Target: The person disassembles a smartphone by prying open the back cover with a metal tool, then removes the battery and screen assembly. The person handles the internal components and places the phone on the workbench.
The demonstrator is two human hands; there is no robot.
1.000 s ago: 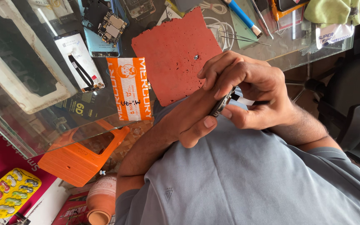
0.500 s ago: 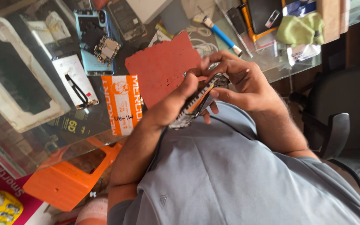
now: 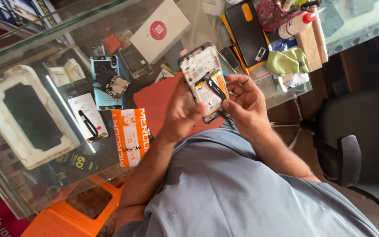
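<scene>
Both hands, left [image 3: 181,112] & right [image 3: 246,103], grasp opened phone [image 3: 203,81]; its lower edge hidden behind fingers.

Phone repair workshop: glass bench [image 3: 31,193], dismantled phones [image 3: 108,83], glue bottle [image 3: 297,23].

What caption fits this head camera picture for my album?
Both hands, left hand and right hand, hold an opened phone above a red mat on a glass table.
</scene>
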